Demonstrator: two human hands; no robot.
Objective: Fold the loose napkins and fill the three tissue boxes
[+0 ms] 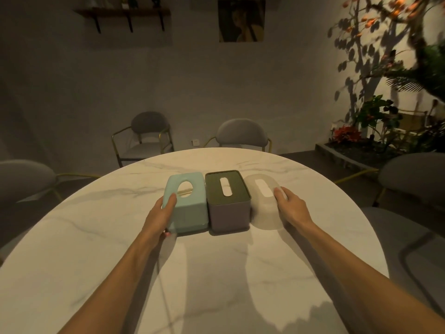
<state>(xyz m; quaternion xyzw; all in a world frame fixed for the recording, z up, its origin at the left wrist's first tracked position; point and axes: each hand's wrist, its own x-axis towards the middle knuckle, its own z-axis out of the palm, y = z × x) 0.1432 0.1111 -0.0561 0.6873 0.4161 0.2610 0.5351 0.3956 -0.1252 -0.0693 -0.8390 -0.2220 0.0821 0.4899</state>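
Left grip (163,210) clasps the mint box (186,203); right grip (290,206) clasps the white box (263,210).

No legible text, label, brand, number or sign from where I stand. The mint-green plastic tissue box (185,203), the olive-lidded grey tissue box (227,201) and the translucent white tissue box (263,203) show plain surfaces. The dim wall poster (241,20) carries no readable lettering.
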